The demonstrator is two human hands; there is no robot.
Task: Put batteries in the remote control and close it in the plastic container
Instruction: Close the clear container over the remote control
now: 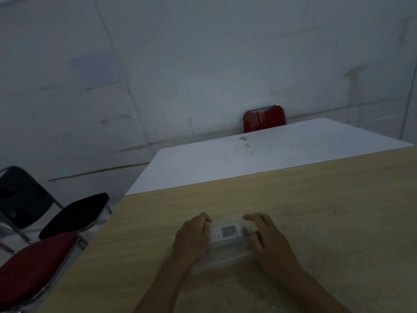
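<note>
A clear plastic container lies on the wooden table between my two hands. Through its transparent top shows a white remote control with a small screen. My left hand grips the container's left side, fingers curled over its far left edge. My right hand presses on the right side, fingers spread over the top. The light is dim, so I cannot tell whether the lid is fully seated. No batteries are visible.
A white table abuts the wooden one at the far side, with a red chair behind it. To the left stand a red-seated chair and a black chair. A grey wall fills the background.
</note>
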